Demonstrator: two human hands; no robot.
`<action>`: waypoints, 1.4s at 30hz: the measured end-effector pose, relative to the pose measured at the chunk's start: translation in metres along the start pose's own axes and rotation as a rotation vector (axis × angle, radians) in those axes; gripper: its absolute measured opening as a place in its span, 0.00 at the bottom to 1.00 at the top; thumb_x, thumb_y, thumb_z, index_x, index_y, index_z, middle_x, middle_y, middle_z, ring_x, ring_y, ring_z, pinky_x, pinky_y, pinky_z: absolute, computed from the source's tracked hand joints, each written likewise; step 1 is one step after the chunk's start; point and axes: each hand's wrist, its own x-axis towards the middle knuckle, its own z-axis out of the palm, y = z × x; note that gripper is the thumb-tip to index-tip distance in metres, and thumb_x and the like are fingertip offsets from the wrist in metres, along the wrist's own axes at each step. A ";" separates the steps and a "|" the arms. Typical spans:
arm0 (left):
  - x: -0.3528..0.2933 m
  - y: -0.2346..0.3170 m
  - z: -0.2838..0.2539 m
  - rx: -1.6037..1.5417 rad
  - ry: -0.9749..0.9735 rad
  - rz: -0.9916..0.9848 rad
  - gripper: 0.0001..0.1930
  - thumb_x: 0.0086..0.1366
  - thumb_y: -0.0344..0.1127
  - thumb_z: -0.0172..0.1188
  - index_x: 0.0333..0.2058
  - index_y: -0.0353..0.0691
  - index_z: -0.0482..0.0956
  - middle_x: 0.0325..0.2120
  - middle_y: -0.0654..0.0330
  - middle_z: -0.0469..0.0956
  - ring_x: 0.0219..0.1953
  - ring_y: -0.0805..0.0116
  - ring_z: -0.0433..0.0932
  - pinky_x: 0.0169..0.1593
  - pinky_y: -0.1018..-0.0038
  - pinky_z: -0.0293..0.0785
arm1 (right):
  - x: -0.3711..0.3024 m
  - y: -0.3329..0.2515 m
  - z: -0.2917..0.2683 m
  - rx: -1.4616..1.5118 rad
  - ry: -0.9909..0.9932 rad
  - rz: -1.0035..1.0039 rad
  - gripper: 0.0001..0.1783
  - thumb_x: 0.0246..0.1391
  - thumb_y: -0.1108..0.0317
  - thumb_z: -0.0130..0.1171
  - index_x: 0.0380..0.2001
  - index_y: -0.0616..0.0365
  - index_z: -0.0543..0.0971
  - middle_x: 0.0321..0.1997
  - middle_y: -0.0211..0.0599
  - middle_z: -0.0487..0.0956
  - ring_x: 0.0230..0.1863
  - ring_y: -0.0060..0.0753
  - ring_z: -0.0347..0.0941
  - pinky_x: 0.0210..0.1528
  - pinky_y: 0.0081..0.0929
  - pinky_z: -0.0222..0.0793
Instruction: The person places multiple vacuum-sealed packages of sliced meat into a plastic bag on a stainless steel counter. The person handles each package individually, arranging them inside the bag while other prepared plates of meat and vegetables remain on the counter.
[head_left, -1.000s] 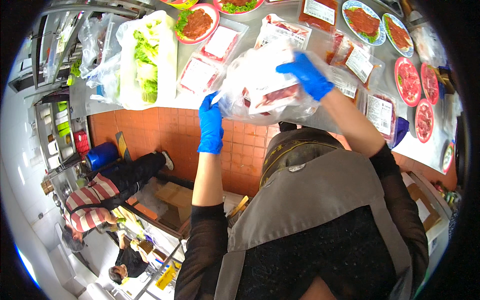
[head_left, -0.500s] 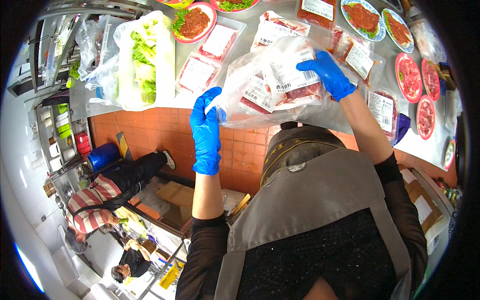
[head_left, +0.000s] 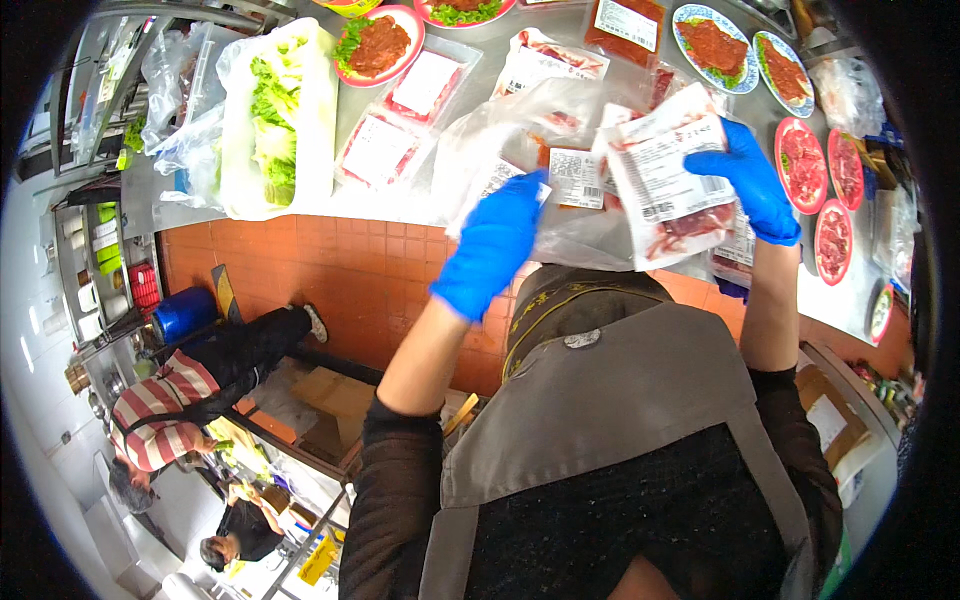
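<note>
My right hand [head_left: 745, 185], in a blue glove, grips a flat vacuum pack of sliced red meat [head_left: 672, 170] by its right edge. Its large white label faces up, and another pack's edge shows behind it. A clear plastic bag [head_left: 570, 240] lies crumpled below, with a labelled pack of orange-red meat [head_left: 577, 178] in its mouth. My left hand [head_left: 495, 240], also gloved and blurred, has its fingers closed at a white-labelled meat pack [head_left: 498, 182] on the bag's left side; its fingertips are partly hidden.
A white tub of lettuce [head_left: 232, 150] stands at the left, beside two meat packs [head_left: 385, 145]. Plates of meat [head_left: 715, 45] line the far side, and pink plates [head_left: 800, 165] the right of the steel table. Two people [head_left: 160, 410] work at the lower left.
My right hand has drawn the meat pack out of the bag, rightward and nearer me. My left hand has left the bag's edge and moved right, over the bag.
</note>
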 end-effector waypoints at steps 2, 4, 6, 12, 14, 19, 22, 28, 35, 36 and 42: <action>0.008 -0.039 0.025 0.034 0.065 -0.177 0.17 0.59 0.32 0.46 0.47 0.41 0.69 0.41 0.51 0.73 0.40 0.56 0.72 0.45 0.69 0.67 | -0.006 0.004 -0.022 0.052 -0.009 0.068 0.23 0.40 0.74 0.57 0.44 0.66 0.71 0.39 0.35 0.76 0.40 0.24 0.71 0.45 0.22 0.64; 0.021 -0.058 0.039 -0.207 0.044 -0.439 0.21 0.58 0.32 0.49 0.52 0.47 0.64 0.45 0.53 0.70 0.46 0.58 0.69 0.48 0.71 0.65 | -0.010 0.010 -0.031 0.086 0.049 0.103 0.23 0.40 0.74 0.58 0.44 0.66 0.71 0.39 0.35 0.76 0.40 0.25 0.71 0.45 0.22 0.64; 0.028 -0.067 0.047 0.109 -0.010 -0.158 0.25 0.56 0.31 0.51 0.54 0.47 0.61 0.50 0.54 0.65 0.49 0.59 0.66 0.51 0.72 0.63 | -0.014 0.022 -0.037 0.116 0.077 0.122 0.23 0.39 0.74 0.58 0.44 0.65 0.71 0.39 0.36 0.76 0.40 0.25 0.71 0.45 0.22 0.64; 0.053 -0.094 0.043 -0.037 -0.314 -0.129 0.40 0.40 0.30 0.66 0.55 0.47 0.60 0.52 0.53 0.62 0.53 0.58 0.63 0.55 0.71 0.60 | -0.012 0.031 -0.035 0.102 0.069 0.097 0.22 0.40 0.73 0.58 0.43 0.64 0.72 0.39 0.34 0.76 0.40 0.24 0.71 0.45 0.22 0.64; 0.056 -0.100 0.042 -0.061 -0.386 -0.119 0.38 0.39 0.30 0.68 0.53 0.45 0.63 0.48 0.52 0.65 0.51 0.57 0.64 0.54 0.70 0.62 | -0.013 0.027 -0.032 0.082 0.091 0.086 0.22 0.40 0.73 0.58 0.43 0.64 0.72 0.39 0.34 0.76 0.39 0.24 0.70 0.45 0.22 0.63; 0.034 -0.103 0.019 -0.128 -0.257 -0.151 0.27 0.49 0.36 0.62 0.49 0.37 0.66 0.47 0.52 0.68 0.49 0.59 0.67 0.51 0.69 0.64 | -0.018 0.032 -0.040 0.061 0.056 0.067 0.21 0.39 0.74 0.58 0.42 0.64 0.73 0.38 0.34 0.76 0.40 0.24 0.70 0.45 0.22 0.63; 0.037 -0.048 -0.015 -0.404 -0.051 -0.363 0.23 0.53 0.32 0.59 0.48 0.33 0.67 0.42 0.54 0.72 0.43 0.67 0.72 0.46 0.75 0.67 | -0.019 0.044 -0.042 0.080 0.053 0.081 0.21 0.39 0.75 0.58 0.42 0.64 0.73 0.38 0.34 0.76 0.40 0.24 0.70 0.45 0.22 0.63; 0.039 -0.051 -0.011 -0.976 0.049 -0.441 0.18 0.51 0.26 0.60 0.42 0.31 0.72 0.35 0.56 0.76 0.35 0.68 0.76 0.40 0.75 0.72 | -0.013 0.035 -0.032 0.034 0.010 0.056 0.22 0.39 0.75 0.58 0.43 0.64 0.73 0.38 0.31 0.76 0.40 0.21 0.69 0.45 0.21 0.63; 0.045 -0.049 0.001 -1.157 0.205 -0.560 0.16 0.53 0.28 0.59 0.41 0.31 0.72 0.35 0.56 0.76 0.34 0.68 0.76 0.39 0.75 0.72 | -0.013 0.034 -0.034 -0.027 -0.002 0.037 0.22 0.39 0.76 0.59 0.43 0.64 0.73 0.37 0.32 0.76 0.39 0.21 0.69 0.44 0.21 0.64; 0.046 -0.049 0.003 -1.179 0.224 -0.572 0.16 0.54 0.29 0.59 0.41 0.30 0.72 0.35 0.56 0.76 0.34 0.69 0.76 0.39 0.76 0.72 | -0.014 0.033 -0.034 -0.031 -0.012 0.044 0.22 0.39 0.76 0.59 0.42 0.64 0.73 0.37 0.32 0.76 0.39 0.21 0.69 0.43 0.21 0.64; 0.054 -0.046 0.005 -1.122 0.382 -0.654 0.16 0.56 0.35 0.58 0.41 0.31 0.71 0.35 0.57 0.76 0.34 0.70 0.75 0.37 0.77 0.71 | -0.015 0.040 -0.033 -0.047 -0.038 0.071 0.21 0.39 0.75 0.60 0.41 0.63 0.73 0.35 0.32 0.77 0.37 0.20 0.70 0.40 0.21 0.66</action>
